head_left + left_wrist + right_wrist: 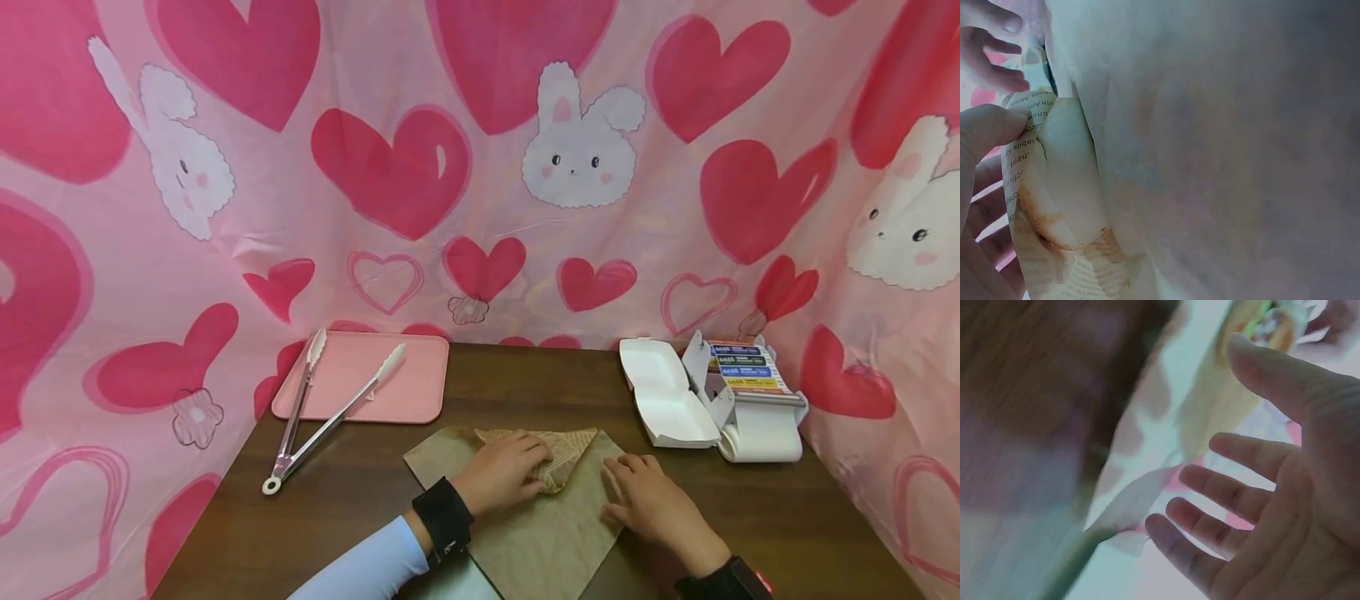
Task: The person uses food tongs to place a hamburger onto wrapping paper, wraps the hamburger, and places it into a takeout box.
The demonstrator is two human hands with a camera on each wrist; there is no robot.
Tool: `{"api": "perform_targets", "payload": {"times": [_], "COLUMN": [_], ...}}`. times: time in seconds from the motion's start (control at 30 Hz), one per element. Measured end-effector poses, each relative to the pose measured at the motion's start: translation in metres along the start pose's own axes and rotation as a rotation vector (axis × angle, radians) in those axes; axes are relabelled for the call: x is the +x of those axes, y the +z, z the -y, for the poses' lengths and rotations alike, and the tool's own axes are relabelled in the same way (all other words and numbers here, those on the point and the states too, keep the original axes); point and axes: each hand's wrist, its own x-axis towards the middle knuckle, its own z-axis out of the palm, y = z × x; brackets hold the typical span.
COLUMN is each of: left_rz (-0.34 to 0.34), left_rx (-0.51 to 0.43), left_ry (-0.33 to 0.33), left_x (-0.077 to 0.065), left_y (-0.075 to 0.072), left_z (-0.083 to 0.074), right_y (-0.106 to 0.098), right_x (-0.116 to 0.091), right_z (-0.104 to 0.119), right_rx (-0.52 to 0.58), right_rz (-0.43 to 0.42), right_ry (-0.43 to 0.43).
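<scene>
A sheet of brown wrapping paper (540, 533) lies with a corner toward me on the dark table; its newsprint-patterned flap (570, 450) is folded over at the far edge. My left hand (501, 471) holds this flap, the thumb on one side and curled fingers on the other in the left wrist view. Inside the fold is a pale food item with browned edges (1069, 169); green shows on the food (1266, 328) in the right wrist view. My right hand (656, 504) is at the paper's right edge, fingers spread and relaxed, gripping nothing.
Metal tongs (288, 450) with pale tips lie spread, partly across a pink tray (408, 387) at the back left. At the back right are an opened white clamshell box (671, 408) and a white stand (720, 404) with colourful boxes and a white roll (761, 437).
</scene>
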Motion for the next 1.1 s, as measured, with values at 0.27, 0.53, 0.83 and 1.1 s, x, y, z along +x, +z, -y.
{"api": "perform_targets", "payload": {"times": [0.27,0.53,0.83,1.1], "left_rz": [0.018,0.038,0.012,0.014], "left_rx": [-0.023,-0.052,-0.053,-0.057], "left_ry": [0.005,-0.007,0.006,0.003], "left_x": [0.000,0.000,-0.001,-0.001], "left_y": [-0.004,-0.002,-0.002,-0.004], "left_z": [0.000,0.001,0.002,0.001], "right_y": [0.003,0.023,0.037,0.044], "right_x": [-0.018,-0.022,-0.028,-0.030], "right_z": [0.041,0.064,0.068,0.069], "right_rx": [-0.047,0.103,0.068,0.023], "right_rz": [-0.175,-0.033,-0.027,-0.003], "right_ry": [-0.482,-0.836,-0.804,-0.815]}}
